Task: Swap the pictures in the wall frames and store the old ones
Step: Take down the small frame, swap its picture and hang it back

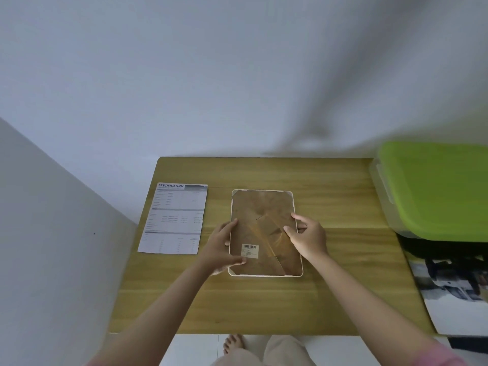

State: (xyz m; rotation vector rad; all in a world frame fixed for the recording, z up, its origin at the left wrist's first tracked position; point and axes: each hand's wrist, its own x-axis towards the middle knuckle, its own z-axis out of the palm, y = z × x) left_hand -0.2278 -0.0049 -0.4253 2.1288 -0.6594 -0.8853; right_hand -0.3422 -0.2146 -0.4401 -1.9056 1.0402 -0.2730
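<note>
The frame [266, 233] lies mid-table [330, 299], the sheet [174, 219] to its left, the lidded box [433, 188] at the right.

Home room, wooden table [330, 260], bare foot [233, 343]

You reached both bare arms forward, your hands level with each other and apart. Your left hand [224, 247] lay palm inward, fingers extended and thumb forward. Your right hand [307, 236] curled loosely opposite it, fingertips [287, 229] bent toward your left hand.
</note>
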